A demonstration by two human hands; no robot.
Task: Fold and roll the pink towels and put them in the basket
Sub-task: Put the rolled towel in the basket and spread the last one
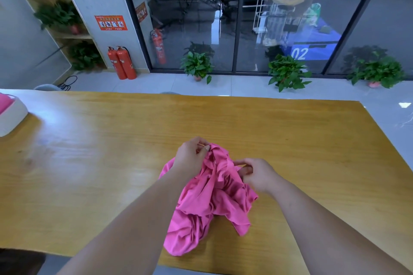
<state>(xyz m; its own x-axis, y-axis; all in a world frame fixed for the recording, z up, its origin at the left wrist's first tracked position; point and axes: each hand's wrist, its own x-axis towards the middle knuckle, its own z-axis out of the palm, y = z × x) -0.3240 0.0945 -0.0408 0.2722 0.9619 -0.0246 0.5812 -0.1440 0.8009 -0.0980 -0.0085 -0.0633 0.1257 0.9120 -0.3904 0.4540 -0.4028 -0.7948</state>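
A crumpled pink towel [207, 198] lies in a heap on the wooden table [89, 140], near its front edge. My left hand [192, 155] pinches the towel's upper edge at the top of the heap. My right hand [257, 174] pinches a fold on the heap's right side. Both forearms reach in from the bottom of the view. A white basket [11, 116] stands at the table's far left edge, with something pink showing inside it.
Beyond the table's far edge are a tiled floor, potted plants [197, 65], red fire extinguishers [121, 62] and a glass wall. A wooden shelf with plants stands at the back left. A black cable lies on the floor.
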